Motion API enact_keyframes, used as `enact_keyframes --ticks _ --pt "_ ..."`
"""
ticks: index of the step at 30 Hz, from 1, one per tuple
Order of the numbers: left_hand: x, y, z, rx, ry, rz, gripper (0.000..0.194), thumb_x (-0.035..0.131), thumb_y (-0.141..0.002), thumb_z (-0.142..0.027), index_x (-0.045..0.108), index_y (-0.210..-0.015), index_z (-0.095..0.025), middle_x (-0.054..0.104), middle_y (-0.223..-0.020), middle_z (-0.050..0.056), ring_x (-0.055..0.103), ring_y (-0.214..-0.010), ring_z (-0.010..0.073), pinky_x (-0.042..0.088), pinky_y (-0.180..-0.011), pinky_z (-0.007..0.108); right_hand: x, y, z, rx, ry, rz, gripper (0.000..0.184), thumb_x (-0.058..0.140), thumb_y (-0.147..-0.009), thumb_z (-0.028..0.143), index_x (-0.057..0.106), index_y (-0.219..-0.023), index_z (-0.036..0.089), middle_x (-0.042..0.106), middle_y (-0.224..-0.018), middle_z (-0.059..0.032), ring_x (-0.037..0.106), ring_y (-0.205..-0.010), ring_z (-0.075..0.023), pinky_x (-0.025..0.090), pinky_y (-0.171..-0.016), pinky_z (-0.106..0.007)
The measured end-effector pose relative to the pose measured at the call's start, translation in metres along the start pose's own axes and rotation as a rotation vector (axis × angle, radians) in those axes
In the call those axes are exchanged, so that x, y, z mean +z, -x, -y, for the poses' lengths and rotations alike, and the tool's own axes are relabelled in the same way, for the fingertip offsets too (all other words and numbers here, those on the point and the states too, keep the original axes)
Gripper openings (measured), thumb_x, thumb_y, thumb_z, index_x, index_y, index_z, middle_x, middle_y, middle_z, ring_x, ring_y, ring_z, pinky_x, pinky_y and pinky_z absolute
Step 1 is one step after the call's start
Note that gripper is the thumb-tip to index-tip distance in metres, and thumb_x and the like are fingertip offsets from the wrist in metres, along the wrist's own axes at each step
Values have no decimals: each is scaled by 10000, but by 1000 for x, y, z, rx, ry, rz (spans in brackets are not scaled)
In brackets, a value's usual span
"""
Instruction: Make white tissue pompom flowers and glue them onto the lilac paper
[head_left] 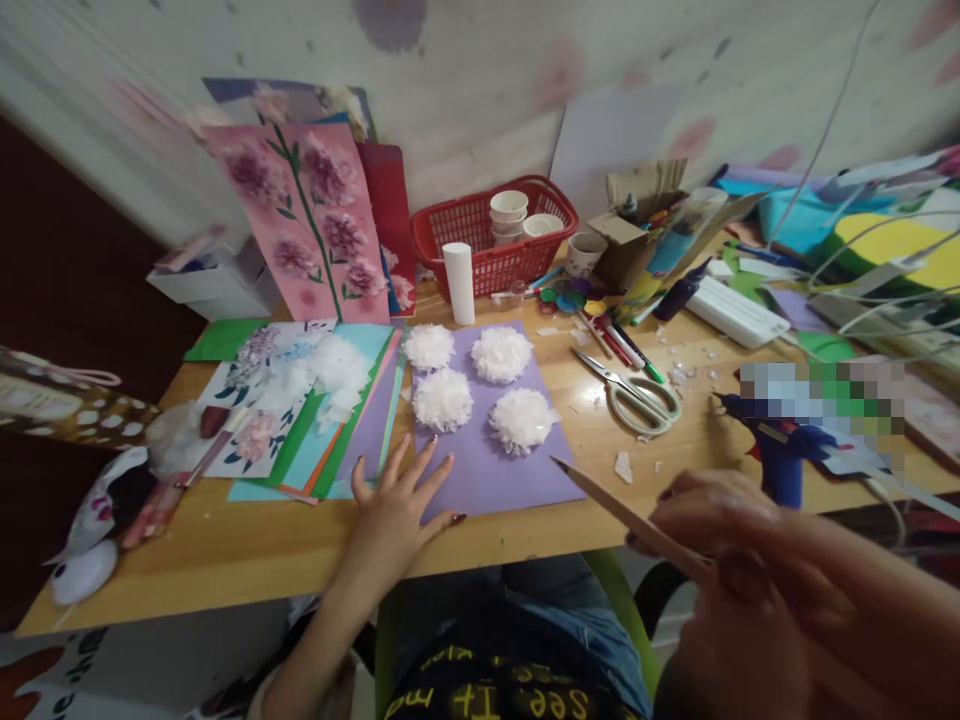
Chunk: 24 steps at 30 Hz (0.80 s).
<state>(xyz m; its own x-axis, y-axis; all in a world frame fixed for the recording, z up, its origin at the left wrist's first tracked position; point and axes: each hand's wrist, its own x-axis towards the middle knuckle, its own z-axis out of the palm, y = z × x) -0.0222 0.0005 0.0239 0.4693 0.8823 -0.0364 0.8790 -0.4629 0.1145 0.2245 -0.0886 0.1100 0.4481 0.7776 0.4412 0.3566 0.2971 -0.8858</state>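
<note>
My left hand lies flat with fingers spread on the near-left edge of a purple paper sheet. Several white ruffled paper flowers rest on that sheet, beyond my fingers. Close to the camera and slightly blurred, my right hand grips a pencil. Its dark point faces left, over the sheet's right edge, near the closest flower. Part of the pencil is hidden in my fingers.
Scissors and a blue glue gun lie to the right. Behind stand a white paper roll and a red basket with paper cups. Coloured papers and white tissue lie left, before a pink flower picture.
</note>
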Motion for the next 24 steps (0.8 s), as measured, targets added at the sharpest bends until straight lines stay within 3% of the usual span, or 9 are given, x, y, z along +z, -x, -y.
enact_keyframes --ticks 3,5,9,13,20,24 --pt "-2 -3 18 60 -6 37 603 673 -854 -531 510 -1422 -409 428 -1562 64 315 -1443 448 71 -1084 808 14 -6 -16 25 -90 -201 162 615 -912 266 649 -1071 255 672 -704 22 612 -522 -142 505 -542 -291" --pt "-3 -7 30 115 3 59 667 697 -820 -564 482 -1436 -424 398 -1582 65 274 -1458 461 59 -1077 818 17 -6 -33 177 -143 -240 139 646 -899 310 657 -1011 229 678 -700 17 611 -526 -132 504 -577 -282" --pt "-7 -13 47 169 26 63 640 698 -834 -530 469 -1429 -469 375 -1600 39 242 -1475 443 25 -1096 804 15 4 -67 511 -253 -104 313 691 -842 465 659 -1031 216 636 -611 30 630 -602 -160 527 -752 -324" --pt "-13 -16 55 165 56 75 577 710 -848 -450 520 -1393 -466 371 -1602 33 227 -1482 440 57 -1102 801 14 10 -79 723 -297 -66 376 738 -791 512 660 -1035 237 642 -693 30 636 -677 -165 520 -742 -283" --pt "-21 -7 56 156 121 107 506 607 -911 -266 543 -1368 -473 365 -1602 -29 246 -1486 408 69 -1097 817 17 10 -77 862 -382 66 408 751 -776 536 677 -1022 219 582 -634 27 602 -625 -179 541 -723 -316" --pt "-20 -5 55 143 163 80 426 626 -909 -339 599 -1315 -462 427 -1566 -28 257 -1482 402 60 -1107 806 21 10 -68 887 -378 65 373 761 -769 528 698 -971 220 581 -628 20 597 -645 -169 522 -731 -281"
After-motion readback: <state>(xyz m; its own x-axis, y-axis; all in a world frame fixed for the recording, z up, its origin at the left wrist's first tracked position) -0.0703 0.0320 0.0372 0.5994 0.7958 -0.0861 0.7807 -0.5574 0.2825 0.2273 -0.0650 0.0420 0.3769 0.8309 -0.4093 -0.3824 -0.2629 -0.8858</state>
